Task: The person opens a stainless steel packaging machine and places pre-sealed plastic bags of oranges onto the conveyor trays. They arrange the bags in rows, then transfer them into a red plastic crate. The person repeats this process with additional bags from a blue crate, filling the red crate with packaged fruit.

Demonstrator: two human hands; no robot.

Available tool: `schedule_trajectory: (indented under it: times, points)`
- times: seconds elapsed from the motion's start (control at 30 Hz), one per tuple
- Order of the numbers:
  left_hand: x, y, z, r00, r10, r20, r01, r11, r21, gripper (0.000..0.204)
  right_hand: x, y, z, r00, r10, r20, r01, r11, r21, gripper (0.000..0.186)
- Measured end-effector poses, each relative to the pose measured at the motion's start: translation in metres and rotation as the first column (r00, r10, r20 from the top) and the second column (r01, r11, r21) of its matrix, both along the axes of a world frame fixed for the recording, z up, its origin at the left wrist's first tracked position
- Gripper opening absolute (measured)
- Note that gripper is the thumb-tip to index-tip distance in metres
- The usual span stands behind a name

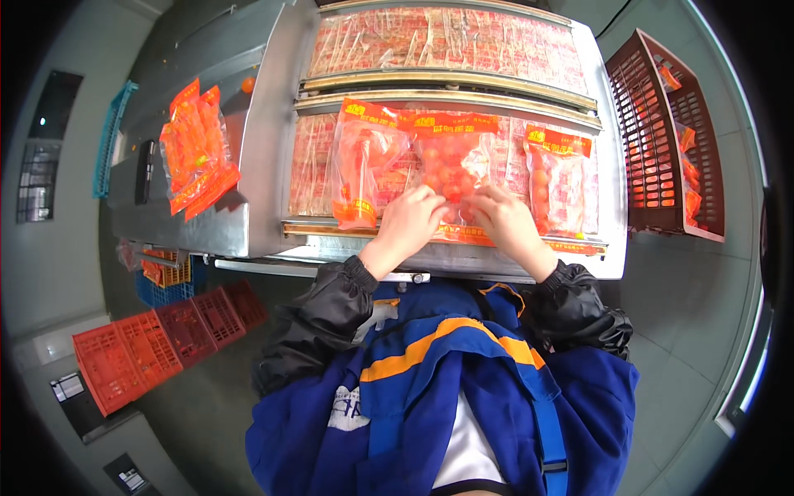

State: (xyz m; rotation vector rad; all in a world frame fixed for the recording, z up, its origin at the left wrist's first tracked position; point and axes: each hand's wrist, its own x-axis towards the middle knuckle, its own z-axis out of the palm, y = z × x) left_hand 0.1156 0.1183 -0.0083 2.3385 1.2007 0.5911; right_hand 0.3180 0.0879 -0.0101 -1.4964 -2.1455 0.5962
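At the near edge of the machine bed (310,165), my left hand (415,220) and my right hand (499,217) grip the lower part of a clear orange-printed bag of round orange items (453,161) from either side, fingers curled on it. Left of it lies a similar filled bag (361,157), its contents bunched; to the right lies another (557,174) with round items along its side. The bags rest on strips covered in crinkled, red-printed film, between metal bars. My fingertips partly hide the middle bag's bottom.
A pile of orange bags (197,145) lies on the steel top at left, near a loose orange ball (247,85). A brown crate of bags (703,149) stands at right. Red crates (116,372), yellow and blue crates (161,293) and a teal tray (116,124) are at left.
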Motion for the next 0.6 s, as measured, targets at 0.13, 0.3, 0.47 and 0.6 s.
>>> schedule_trajectory:
  times: [0.13, 0.3, 0.47, 0.6]
  points:
    - [0.017, 0.020, 0.006, 0.998, 0.048, -0.050, -0.044, 0.995, 0.093, 0.027, -0.006, 0.031, 0.002, 0.996, -0.019, 0.092, 0.006, 0.991, 0.135, 0.029]
    - [0.025, 0.014, -0.017, 0.993, 0.108, -0.052, -0.089, 0.957, 0.277, 0.023, -0.005, 0.029, -0.009, 0.997, -0.041, 0.067, 0.025, 0.977, 0.212, 0.028]
    - [0.018, 0.008, -0.026, 0.993, 0.117, -0.034, -0.104, 0.959, 0.262, 0.018, -0.002, 0.010, -0.015, 0.997, -0.064, 0.050, 0.054, 0.980, 0.189, 0.021]
    - [0.019, 0.022, -0.002, 0.987, 0.145, -0.070, -0.147, 0.989, -0.022, 0.019, 0.000, 0.025, 0.006, 0.994, -0.046, 0.099, 0.037, 0.996, 0.087, 0.021]
